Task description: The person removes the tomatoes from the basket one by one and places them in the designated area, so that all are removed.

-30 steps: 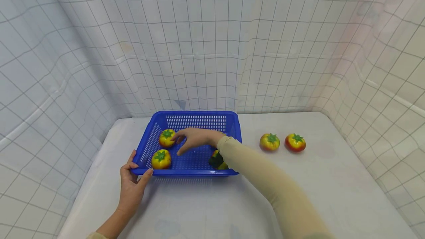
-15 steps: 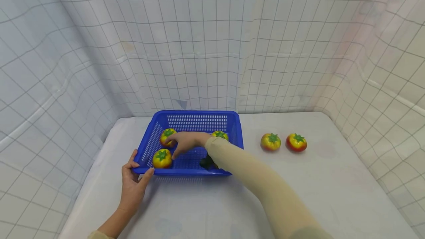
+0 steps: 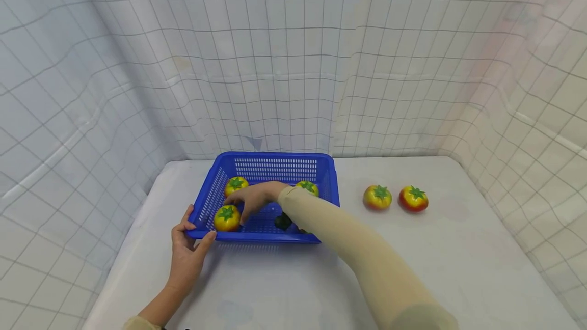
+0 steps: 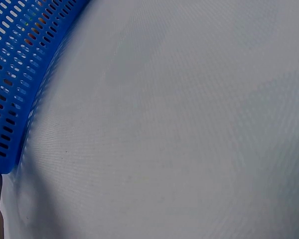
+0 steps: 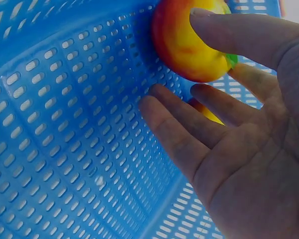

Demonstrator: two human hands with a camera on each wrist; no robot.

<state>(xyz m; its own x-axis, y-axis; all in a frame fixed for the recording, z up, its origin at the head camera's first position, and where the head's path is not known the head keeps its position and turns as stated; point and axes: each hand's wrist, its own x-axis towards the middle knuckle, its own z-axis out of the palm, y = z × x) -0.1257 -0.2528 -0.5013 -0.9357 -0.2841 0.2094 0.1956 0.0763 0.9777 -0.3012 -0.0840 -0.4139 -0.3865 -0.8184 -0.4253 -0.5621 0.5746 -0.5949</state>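
A blue slotted plastic basket (image 3: 275, 237) stands on the white table. My left hand (image 3: 184, 266) grips its front left corner, thumb on the near rim and fingers at the side. Inside the basket, my right hand (image 3: 254, 200) is beside the front left tomato (image 3: 227, 219), which is yellow and red with a green leafy top. In the right wrist view, the thumb overlaps this tomato (image 5: 182, 47) while the fingers spread loosely below. Another tomato (image 3: 236, 184) sits behind it, partly covered by the right hand.
At the basket's right side are another tomato (image 3: 307, 186) and a dark green piece (image 3: 283, 221), both partly hidden by the right sleeve (image 3: 348, 238). Two tomatoes (image 3: 377, 197) lie on the table to the right of the basket. Checked white curtains (image 3: 284, 65) surround the table.
The right hand has moved nearer and left, from beside the back left tomato to the front left one. The left hand keeps its hold on the basket corner.
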